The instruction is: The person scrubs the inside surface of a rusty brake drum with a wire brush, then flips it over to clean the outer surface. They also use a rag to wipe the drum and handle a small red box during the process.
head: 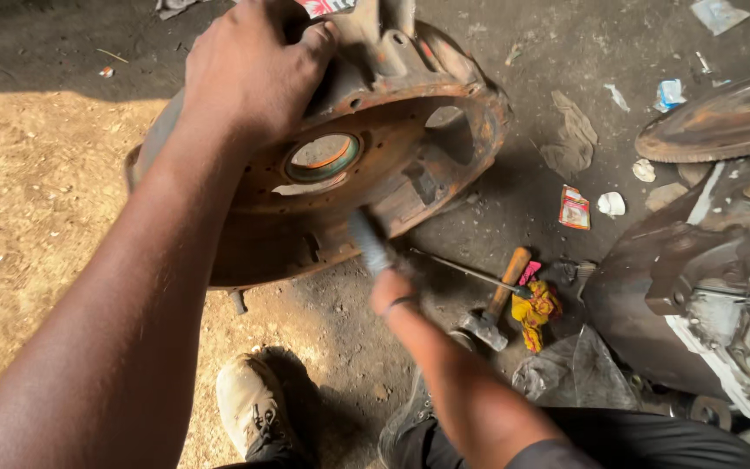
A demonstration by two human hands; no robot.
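A rusty round metal housing (366,165) stands tilted on its edge on the dirt ground (36,191), its hollow face with a central ringed hole turned toward the person. The left hand (253,74) lies over the housing's upper rim, fingers curled down tight on it. The right hand (390,282) is at the housing's lower rim, closed around a blurred grey tool (368,241) whose tip touches the inner face. Just right of the housing's lower edge lie a wooden-handled hammer (498,304), a thin metal rod (462,271) and a yellow rag (537,311). Below the housing are two shoes (253,399).
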